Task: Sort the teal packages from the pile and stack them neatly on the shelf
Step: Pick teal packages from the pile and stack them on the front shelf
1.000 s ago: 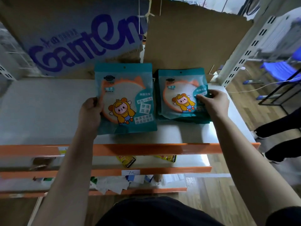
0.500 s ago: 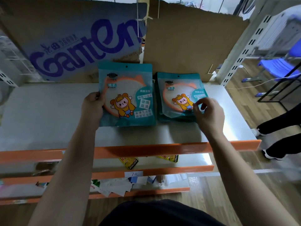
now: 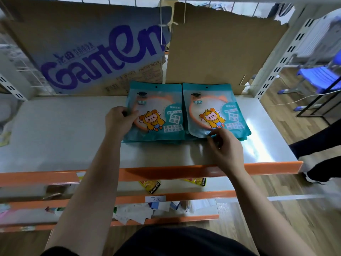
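Two stacks of teal packages with a cartoon figure lie side by side on the grey shelf. My left hand grips the left edge of the left stack, thumb on top. The right stack lies flat beside it, several packages deep. My right hand is at that stack's front edge, thumb and fingertips touching the bottom of the top package.
Cardboard sheets stand behind the stacks as a back wall. The shelf has an orange front lip. Lower shelves hold yellow packets and paper scraps. Someone's dark-trousered legs stand on the wooden floor at right, near a blue chair.
The left stack has been pushed back and lies flat next to the right stack. My right hand moved from the right stack's side to its front edge.
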`<state>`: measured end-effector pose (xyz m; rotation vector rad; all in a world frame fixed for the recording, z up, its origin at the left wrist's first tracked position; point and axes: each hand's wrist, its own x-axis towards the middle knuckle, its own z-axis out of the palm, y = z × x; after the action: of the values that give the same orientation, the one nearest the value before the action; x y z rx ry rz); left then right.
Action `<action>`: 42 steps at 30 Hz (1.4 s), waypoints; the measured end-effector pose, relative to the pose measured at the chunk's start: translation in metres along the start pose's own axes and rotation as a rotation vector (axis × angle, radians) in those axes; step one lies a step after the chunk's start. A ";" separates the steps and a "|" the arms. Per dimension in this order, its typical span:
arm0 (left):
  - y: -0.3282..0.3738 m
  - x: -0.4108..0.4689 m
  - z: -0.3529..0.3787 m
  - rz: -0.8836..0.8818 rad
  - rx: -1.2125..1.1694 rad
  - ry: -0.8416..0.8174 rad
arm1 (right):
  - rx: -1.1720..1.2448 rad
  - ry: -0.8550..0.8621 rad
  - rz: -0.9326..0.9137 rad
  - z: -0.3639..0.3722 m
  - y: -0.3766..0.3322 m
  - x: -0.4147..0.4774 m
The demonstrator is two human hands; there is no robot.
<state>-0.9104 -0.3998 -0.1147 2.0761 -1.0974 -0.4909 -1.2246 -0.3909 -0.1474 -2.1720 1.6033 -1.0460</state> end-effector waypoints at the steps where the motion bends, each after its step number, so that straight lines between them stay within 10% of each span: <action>1: 0.000 0.000 0.000 0.007 0.011 0.017 | -0.001 0.000 -0.001 0.000 0.001 0.000; 12: -0.010 -0.004 -0.008 0.109 0.190 0.070 | -0.012 -0.034 0.041 -0.005 -0.014 0.000; 21: -0.033 -0.050 -0.051 0.294 0.310 0.254 | 0.142 -0.149 -0.359 0.019 -0.080 0.032; 42: -0.228 -0.083 -0.324 0.141 0.518 0.443 | 0.326 -0.233 -0.461 0.211 -0.377 -0.038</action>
<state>-0.6326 -0.1093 -0.0704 2.3574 -1.1646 0.3523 -0.8138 -0.2628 -0.0953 -2.3696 0.7850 -1.0322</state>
